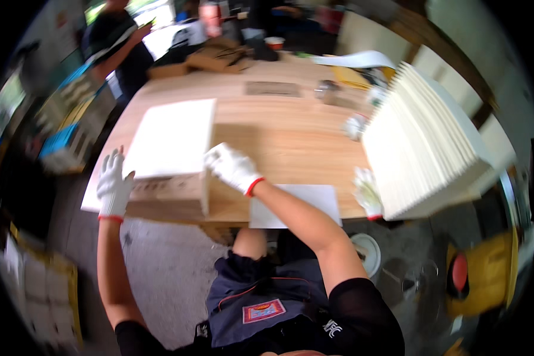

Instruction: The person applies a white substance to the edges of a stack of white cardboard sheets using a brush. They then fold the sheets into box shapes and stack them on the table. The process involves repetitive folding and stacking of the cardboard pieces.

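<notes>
A box-like stack with a white top (172,139) sits on the left of the wooden table, its brown front side (169,193) facing me. My left hand (113,187), in a white knit glove with a red cuff and bare fingertips, is at its left edge with fingers stretched apart. At the right edge is my right hand (231,169), gloved the same way, with fingers curled in. Whether it grips anything there is too blurred to see. A white sheet (293,202) lies under my right forearm at the table's front edge.
Many cream panels (421,142) stand stacked on the right. Beside them lie a spare glove (368,193), a crumpled white item (355,126) and a glass jar (326,92). Brown cardboard (219,54) is at the back. A person (115,47) stands far left. A white bucket (366,252) is below.
</notes>
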Motion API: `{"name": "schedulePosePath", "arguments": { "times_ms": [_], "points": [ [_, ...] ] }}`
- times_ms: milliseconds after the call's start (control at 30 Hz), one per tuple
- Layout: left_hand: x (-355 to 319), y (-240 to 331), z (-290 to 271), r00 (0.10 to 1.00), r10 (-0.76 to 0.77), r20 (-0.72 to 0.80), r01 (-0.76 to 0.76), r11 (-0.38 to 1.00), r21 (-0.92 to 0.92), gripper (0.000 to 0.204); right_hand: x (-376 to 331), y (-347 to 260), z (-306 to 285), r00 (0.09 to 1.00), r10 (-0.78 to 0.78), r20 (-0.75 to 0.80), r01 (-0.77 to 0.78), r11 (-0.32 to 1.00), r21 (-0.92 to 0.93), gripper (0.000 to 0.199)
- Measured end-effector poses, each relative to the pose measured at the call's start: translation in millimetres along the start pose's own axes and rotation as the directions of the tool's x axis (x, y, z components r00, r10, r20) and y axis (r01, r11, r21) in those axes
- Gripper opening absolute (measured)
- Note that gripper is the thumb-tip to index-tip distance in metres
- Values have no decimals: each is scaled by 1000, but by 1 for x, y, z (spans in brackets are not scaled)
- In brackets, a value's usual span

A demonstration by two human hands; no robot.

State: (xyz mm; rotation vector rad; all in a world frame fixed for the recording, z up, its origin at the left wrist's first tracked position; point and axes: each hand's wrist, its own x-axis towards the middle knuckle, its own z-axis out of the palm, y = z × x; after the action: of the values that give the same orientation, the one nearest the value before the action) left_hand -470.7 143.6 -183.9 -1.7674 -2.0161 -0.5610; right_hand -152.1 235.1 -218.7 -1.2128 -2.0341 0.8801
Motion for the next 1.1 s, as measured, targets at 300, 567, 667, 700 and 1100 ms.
{"name": "schedulePosePath", "arguments": {
  "times_ms": [300, 567, 667, 700, 1100],
  "points": [
    [41, 348, -85, 672, 683, -287, -713, 492, -499, 61, -167, 25, -107, 963, 91, 253, -151, 961, 232, 29],
    [65, 573, -135, 366, 741, -563, -838, -1, -546, 55, -243, 70, -149, 964, 95, 249, -166, 945, 282, 25],
    [78, 618, -159, 424, 820, -384, -757, 88, -648, 51, -257, 67, -163, 970, 73, 234, -132, 960, 248, 26],
    [82, 630, -163, 433, 840, -327, -729, 113, -675, 50, -263, 68, -169, 966, 94, 241, -150, 962, 228, 26],
    [108, 665, -169, 489, 839, -237, -586, 115, -803, 28, -344, 53, -301, 981, 109, -163, -101, 993, 55, 31]
  ]
}}
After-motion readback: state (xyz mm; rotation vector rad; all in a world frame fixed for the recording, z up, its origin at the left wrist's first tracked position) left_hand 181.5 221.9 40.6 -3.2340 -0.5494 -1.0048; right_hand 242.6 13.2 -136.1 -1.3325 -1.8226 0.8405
